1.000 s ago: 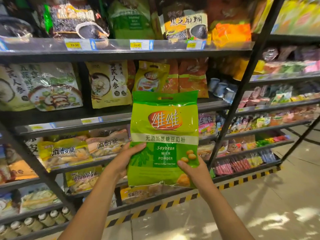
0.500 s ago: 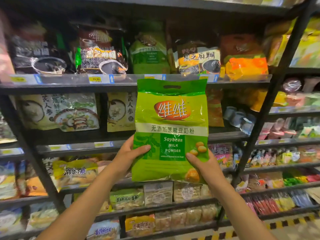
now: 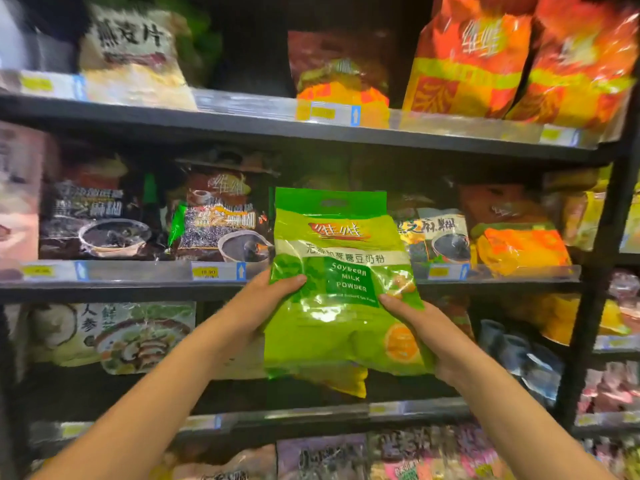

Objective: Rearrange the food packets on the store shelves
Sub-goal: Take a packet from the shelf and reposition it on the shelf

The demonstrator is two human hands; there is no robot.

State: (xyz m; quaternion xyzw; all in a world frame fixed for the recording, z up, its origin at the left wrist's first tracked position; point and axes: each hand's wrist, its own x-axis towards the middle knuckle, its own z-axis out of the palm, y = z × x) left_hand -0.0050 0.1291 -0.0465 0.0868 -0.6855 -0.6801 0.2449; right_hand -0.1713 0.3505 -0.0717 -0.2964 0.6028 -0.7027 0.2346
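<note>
I hold a green soybean milk powder packet (image 3: 341, 271) upright in both hands, in front of the middle shelf (image 3: 138, 287). My left hand (image 3: 268, 299) grips its lower left edge, thumb on the front. My right hand (image 3: 417, 327) grips its lower right edge. The packet's top leans back toward a dark gap between a black sesame packet (image 3: 221, 216) on its left and another sesame packet (image 3: 438, 233) on its right. Its bottom hangs below the shelf lip.
Orange packets (image 3: 474, 60) and an oat packet (image 3: 135, 57) stand on the upper shelf (image 3: 242, 123). An orange-yellow packet (image 3: 519, 244) sits at the middle shelf's right end. A black upright post (image 3: 602, 271) bounds the shelves on the right. More packets fill the lower shelves.
The view has tilted up and closer to the shelves. Both hands have raised the green packet up to the sesame-packet shelf and tipped its top toward the gap there.
</note>
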